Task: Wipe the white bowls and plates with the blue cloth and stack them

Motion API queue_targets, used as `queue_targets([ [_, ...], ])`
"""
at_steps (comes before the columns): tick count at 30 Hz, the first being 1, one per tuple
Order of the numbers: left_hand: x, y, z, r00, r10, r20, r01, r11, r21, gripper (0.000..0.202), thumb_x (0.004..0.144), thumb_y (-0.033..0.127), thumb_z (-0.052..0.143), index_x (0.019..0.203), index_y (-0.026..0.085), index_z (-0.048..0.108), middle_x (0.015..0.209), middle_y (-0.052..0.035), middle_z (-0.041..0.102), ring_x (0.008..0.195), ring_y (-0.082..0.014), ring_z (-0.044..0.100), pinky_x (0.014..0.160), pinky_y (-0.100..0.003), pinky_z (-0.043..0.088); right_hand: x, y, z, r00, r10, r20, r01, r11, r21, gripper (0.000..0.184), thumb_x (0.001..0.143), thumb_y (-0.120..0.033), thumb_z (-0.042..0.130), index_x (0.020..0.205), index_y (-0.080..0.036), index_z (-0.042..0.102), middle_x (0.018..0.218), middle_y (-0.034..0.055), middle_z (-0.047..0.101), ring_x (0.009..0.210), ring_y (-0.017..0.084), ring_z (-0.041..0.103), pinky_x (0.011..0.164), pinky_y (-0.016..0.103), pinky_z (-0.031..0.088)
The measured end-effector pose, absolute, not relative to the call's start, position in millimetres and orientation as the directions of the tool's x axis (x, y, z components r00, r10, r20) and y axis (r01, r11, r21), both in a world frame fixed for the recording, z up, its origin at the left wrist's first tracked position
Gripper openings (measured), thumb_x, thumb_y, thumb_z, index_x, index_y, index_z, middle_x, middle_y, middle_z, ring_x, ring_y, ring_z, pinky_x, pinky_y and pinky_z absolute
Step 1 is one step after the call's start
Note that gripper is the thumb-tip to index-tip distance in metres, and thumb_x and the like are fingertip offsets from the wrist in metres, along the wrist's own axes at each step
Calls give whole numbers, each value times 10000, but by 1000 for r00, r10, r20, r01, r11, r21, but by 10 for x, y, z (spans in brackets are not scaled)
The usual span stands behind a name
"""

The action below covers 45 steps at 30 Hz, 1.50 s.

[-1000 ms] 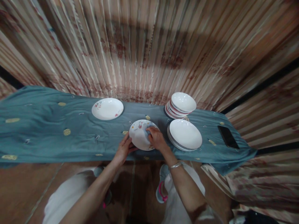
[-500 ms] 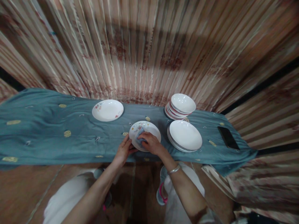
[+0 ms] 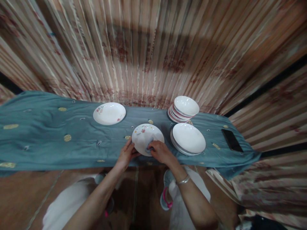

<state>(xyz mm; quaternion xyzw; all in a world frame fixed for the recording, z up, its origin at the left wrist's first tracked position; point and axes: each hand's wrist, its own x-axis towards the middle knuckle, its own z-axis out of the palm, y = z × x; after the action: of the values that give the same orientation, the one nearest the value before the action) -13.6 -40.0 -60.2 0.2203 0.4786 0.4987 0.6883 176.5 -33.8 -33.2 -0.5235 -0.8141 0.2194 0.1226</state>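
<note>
A white plate with small flowers along its far rim (image 3: pixel 144 135) is in front of me, near the table's front edge. My left hand (image 3: pixel 127 152) grips its left rim, thumb on top and fingers beneath. A bluish-grey cloth (image 3: pixel 149 146) is bunched under the fingers of my right hand (image 3: pixel 160 151), pressed on the right part of the plate's inner surface. Most of the cloth is hidden by that hand. To the right of the plate, close to my right hand, stands a stack of white plates (image 3: pixel 189 138).
Behind the plate stack are piled bowls (image 3: pixel 186 106). A flowered plate (image 3: pixel 109 113) lies at the back left. A black phone (image 3: pixel 231 140) rests at the right end of the teal tablecloth (image 3: pixel 81 143). A pleated curtain (image 3: pixel 134 57) hangs behind the table.
My right hand has slid the cloth across the plate from its middle to the right and toward me, uncovering the printed flowers. My left hand keeps its hold on the rim.
</note>
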Motion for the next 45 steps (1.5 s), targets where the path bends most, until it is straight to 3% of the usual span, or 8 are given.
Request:
queue_targets([
  [9,-149,-389,-599,55,901,-430,-482,401,779,658,858,217,661,1480,237,445,1067,-85,748,792,-195,739,659,-316,622,1741,-381,-240,-224,973,-60,963,212,-166,257,850,-35,522,992,-132,714,1034,136,732,1045,238,645,916,316,483],
  [17,-141,-397,-583,59,904,-423,-478,398,783,657,869,228,644,1487,220,423,1044,-81,746,807,-193,737,679,-323,628,1787,-228,-423,-137,983,125,985,148,-87,220,889,-47,509,950,-134,701,991,131,716,998,239,627,929,339,482],
  [25,-143,-392,-616,45,904,-424,-459,396,795,654,870,255,645,1488,231,430,1145,-104,730,831,-194,735,697,-346,632,1815,-26,-541,-52,960,275,977,106,-187,341,910,-32,418,1131,-83,672,1192,177,667,1054,250,605,969,378,481],
  [32,-149,-395,-631,60,906,-419,-480,394,784,714,843,261,694,1502,230,423,1156,-116,727,859,-223,742,727,-391,635,1785,177,-578,-52,971,234,938,128,-323,456,925,-46,359,1338,-12,551,1319,260,595,1205,289,564,1057,452,452],
  [38,-153,-404,-628,70,893,-444,-486,419,767,724,864,246,668,1528,244,379,1181,-123,724,901,-239,741,769,-419,632,1727,283,-707,-114,939,323,898,237,-371,484,931,-74,357,1383,-68,528,1349,230,602,1282,275,538,1102,468,427],
  [45,-143,-404,-621,68,894,-443,-488,418,766,687,891,224,619,1531,225,372,1161,-120,732,867,-224,740,739,-395,636,1547,352,-697,-167,957,236,879,253,-405,585,874,-50,402,1458,-36,443,1512,211,474,1428,248,416,1199,435,319],
])
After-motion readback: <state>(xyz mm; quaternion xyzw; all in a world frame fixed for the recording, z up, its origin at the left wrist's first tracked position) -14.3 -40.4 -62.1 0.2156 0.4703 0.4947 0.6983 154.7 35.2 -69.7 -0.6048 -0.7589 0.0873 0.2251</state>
